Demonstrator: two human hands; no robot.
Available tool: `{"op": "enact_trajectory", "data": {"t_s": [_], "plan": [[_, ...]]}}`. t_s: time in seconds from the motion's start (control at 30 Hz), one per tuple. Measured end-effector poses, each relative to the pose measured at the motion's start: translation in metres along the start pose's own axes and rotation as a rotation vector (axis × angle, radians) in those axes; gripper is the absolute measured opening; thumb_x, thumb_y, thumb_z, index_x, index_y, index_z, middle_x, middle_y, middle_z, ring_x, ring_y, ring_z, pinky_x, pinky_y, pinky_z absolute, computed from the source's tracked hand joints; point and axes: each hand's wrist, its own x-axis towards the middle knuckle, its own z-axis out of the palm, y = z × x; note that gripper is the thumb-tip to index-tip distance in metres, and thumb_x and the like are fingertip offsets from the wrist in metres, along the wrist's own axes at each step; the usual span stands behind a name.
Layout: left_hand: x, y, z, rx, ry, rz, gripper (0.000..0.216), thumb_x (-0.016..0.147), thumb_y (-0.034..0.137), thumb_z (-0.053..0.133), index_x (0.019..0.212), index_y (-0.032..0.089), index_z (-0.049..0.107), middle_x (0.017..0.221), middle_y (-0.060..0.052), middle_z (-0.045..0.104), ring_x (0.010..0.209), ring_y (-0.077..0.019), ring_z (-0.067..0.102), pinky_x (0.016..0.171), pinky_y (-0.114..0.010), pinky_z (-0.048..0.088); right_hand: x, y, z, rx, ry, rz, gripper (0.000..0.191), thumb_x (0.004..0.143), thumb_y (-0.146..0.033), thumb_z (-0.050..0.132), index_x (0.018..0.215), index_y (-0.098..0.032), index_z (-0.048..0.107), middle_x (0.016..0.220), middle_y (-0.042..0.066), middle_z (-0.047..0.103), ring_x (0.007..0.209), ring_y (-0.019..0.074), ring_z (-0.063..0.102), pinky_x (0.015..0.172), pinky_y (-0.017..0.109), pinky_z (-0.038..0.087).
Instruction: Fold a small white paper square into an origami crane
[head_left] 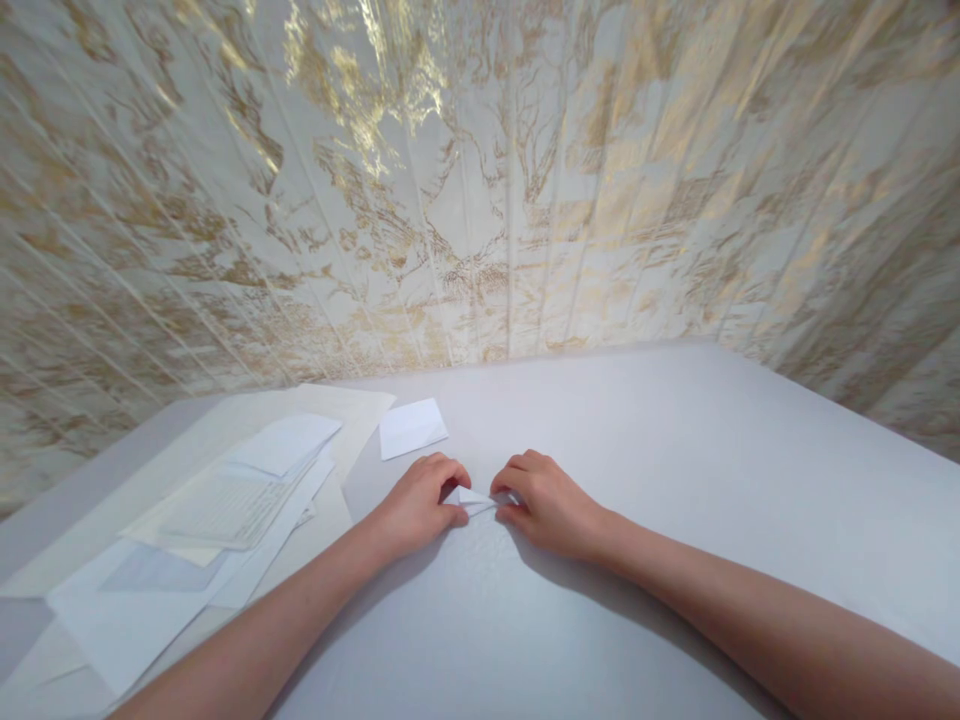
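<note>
A small piece of white folded paper [475, 499] lies on the white table [637, 450] between my two hands. My left hand [417, 503] pinches its left end with curled fingers. My right hand [546, 501] pinches its right end the same way. Most of the paper is hidden under my fingers, so its shape is unclear.
A loose stack of white sheets [225, 510] spreads over the table's left side. A small white folded paper square [412, 427] lies just beyond my left hand. A wall with gold-veined marble pattern [480, 180] rises close behind the table.
</note>
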Motion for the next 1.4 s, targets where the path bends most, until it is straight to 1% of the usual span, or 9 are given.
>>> {"op": "enact_trajectory", "data": {"t_s": [0.23,0.37,0.5,0.6,0.7,0.97,1.1,1.23,1.4], "plan": [[-0.002,-0.001,0.010,-0.414,0.096,-0.088,0.008,0.061,0.014,0.054,0.068,0.018,0.052,0.059,0.006,0.049,0.056,-0.0103,0.043,0.055,-0.022,0.032,0.005,0.002,0.003,0.250,0.058,0.088,0.008,0.069,-0.016,0.061,0.076,-0.016,0.064,0.075,0.003,0.062,0.076,0.0156,0.051,0.073,0.029,0.036],[0.001,0.009,0.016,-0.691,0.169,-0.094,0.009,0.060,0.018,0.056,0.069,0.017,0.052,0.058,0.005,0.049,0.055,-0.0100,0.044,0.052,-0.022,0.032,0.008,0.000,0.004,0.619,0.091,0.227,0.007,0.069,-0.018,0.057,0.073,-0.014,0.061,0.065,0.000,0.059,0.060,0.0108,0.049,0.059,0.023,0.037],[0.001,0.023,0.013,-0.764,0.148,-0.103,0.031,0.055,0.018,0.064,0.086,0.017,0.061,0.056,0.005,0.048,0.051,-0.0086,0.039,0.049,-0.021,0.030,0.011,0.003,0.002,0.844,0.139,0.328,0.010,0.067,-0.019,0.058,0.074,-0.012,0.060,0.059,-0.002,0.056,0.051,0.0086,0.045,0.052,0.022,0.035],[0.002,0.030,0.011,-0.846,0.056,-0.157,0.038,0.060,0.031,0.065,0.094,0.015,0.062,0.056,0.003,0.052,0.050,-0.0100,0.044,0.049,-0.022,0.032,0.012,0.007,-0.003,0.844,0.192,0.317,0.009,0.064,-0.018,0.059,0.072,-0.013,0.061,0.059,-0.002,0.057,0.054,0.0095,0.048,0.055,0.023,0.037],[0.007,0.033,0.011,-0.971,0.046,-0.250,0.035,0.069,0.044,0.054,0.074,0.010,0.062,0.056,-0.002,0.055,0.050,-0.0110,0.049,0.048,-0.023,0.034,0.013,0.010,-0.007,0.830,0.242,0.284,0.009,0.063,-0.019,0.062,0.071,-0.015,0.061,0.058,-0.002,0.058,0.056,0.0103,0.050,0.059,0.024,0.039],[0.015,0.041,0.025,-1.049,0.155,-0.232,0.026,0.067,0.039,0.059,0.065,0.013,0.057,0.056,0.000,0.055,0.048,-0.0096,0.050,0.046,-0.021,0.035,0.015,0.014,-0.004,0.995,0.346,0.272,0.018,0.069,-0.034,0.056,0.069,-0.016,0.056,0.060,-0.003,0.055,0.056,0.0103,0.049,0.058,0.024,0.039],[0.016,0.043,0.034,-0.968,0.170,-0.202,0.024,0.068,0.036,0.059,0.059,0.014,0.054,0.047,0.002,0.051,0.044,-0.0085,0.045,0.046,-0.022,0.033,0.016,0.015,-0.001,0.851,0.395,0.317,0.016,0.070,-0.029,0.052,0.060,-0.016,0.053,0.053,-0.005,0.047,0.051,0.0090,0.041,0.052,0.022,0.034],[0.017,0.044,0.037,-0.922,0.172,-0.194,0.029,0.064,0.034,0.063,0.047,0.015,0.048,0.041,0.002,0.050,0.040,-0.0076,0.040,0.044,-0.022,0.028,0.017,0.015,-0.003,0.678,0.368,0.273,0.012,0.068,-0.018,0.047,0.057,-0.017,0.050,0.053,-0.004,0.048,0.054,0.0099,0.043,0.054,0.022,0.034],[0.017,0.040,0.033,-1.014,0.164,-0.238,0.027,0.065,0.036,0.061,0.051,0.013,0.055,0.043,-0.002,0.055,0.040,-0.0082,0.043,0.043,-0.022,0.029,0.018,0.017,-0.002,0.673,0.349,0.231,0.014,0.074,-0.026,0.047,0.066,-0.017,0.052,0.057,-0.003,0.050,0.056,0.0109,0.046,0.057,0.024,0.037]]}}
